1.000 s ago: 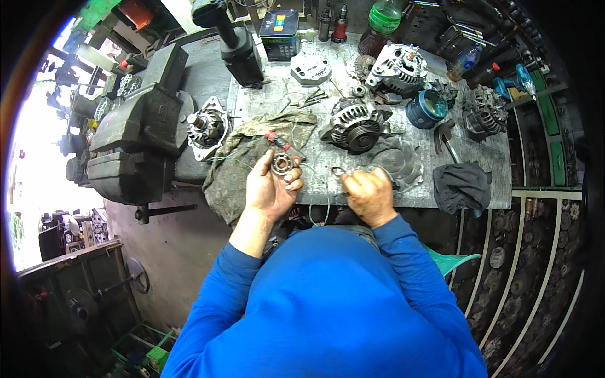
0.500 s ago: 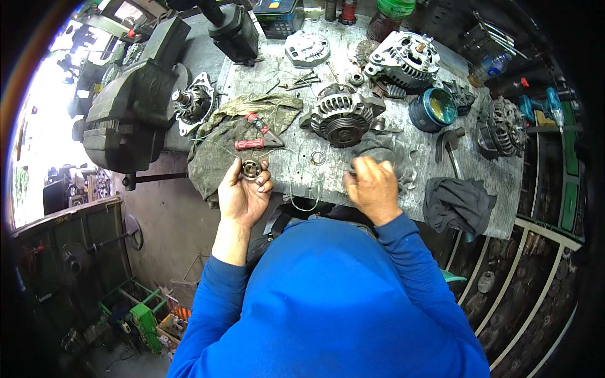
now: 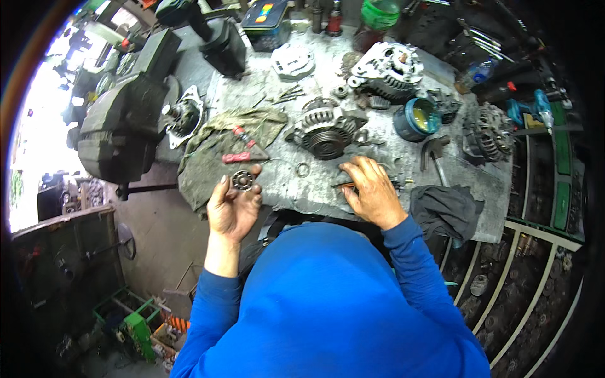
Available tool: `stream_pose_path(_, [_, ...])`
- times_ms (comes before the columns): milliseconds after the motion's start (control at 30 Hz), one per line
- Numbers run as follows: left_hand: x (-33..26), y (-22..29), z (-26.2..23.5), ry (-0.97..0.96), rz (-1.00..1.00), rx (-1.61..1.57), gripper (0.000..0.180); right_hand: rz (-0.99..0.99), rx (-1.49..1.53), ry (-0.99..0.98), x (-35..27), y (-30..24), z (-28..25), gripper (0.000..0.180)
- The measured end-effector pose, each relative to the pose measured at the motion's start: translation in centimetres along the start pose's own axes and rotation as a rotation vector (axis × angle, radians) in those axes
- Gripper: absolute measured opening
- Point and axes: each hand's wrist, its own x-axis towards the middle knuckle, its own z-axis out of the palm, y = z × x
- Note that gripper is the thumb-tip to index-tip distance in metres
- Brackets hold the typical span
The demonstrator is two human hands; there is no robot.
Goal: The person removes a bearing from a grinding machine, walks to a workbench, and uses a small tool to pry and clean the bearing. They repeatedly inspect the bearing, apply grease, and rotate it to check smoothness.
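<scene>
My left hand (image 3: pixel 232 211) is closed on a ball bearing (image 3: pixel 242 181), gripping its rim between thumb and fingertips with the balls showing. Above the bench's front edge, my right hand (image 3: pixel 372 192) pinches a thin dark tool; its narrow tip (image 3: pixel 340 185) points left and the rest is mostly covered by the fingers. Between the hands a small metal ring (image 3: pixel 303 170) lies on the bench. Just beyond the ring stands an alternator (image 3: pixel 326 129), its grooved pulley facing me. Red-handled pliers (image 3: pixel 237 157) rest on a dirty green cloth (image 3: pixel 200 160) beyond my left hand.
A blue tub of yellowish grease (image 3: pixel 409 123), a hammer (image 3: pixel 435 154) and a dark cloth (image 3: pixel 446 211) are on the right. More alternator parts, such as a pale housing (image 3: pixel 293 61) and a larger unit (image 3: pixel 391 66), stand at the back. A bulky dark machine (image 3: pixel 123 126) borders the left.
My right hand has turned and now has a thin dark tool in its fingers. My left hand still holds the bearing, slightly lower. The whole view has shifted a little.
</scene>
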Motion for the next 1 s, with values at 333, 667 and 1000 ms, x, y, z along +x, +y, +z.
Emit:
stream_pose_path(333, [1.2,0.1,0.9,-0.274,-0.007,0.127,0.035,0.342,-0.319,0.28,-2.0,7.2,-11.6,0.037])
stream_pose_path(667, [0.9,0.0,2.9,-0.116,-0.021,0.247,0.043,0.329,-0.909,-0.417,4.7,13.7,-13.7,0.04])
stream_pose_path(1000, [-0.4,0.9,0.4,-0.068,0.005,-0.075,0.047,0.067,-1.143,-0.738,8.2,14.6,-13.0,0.052])
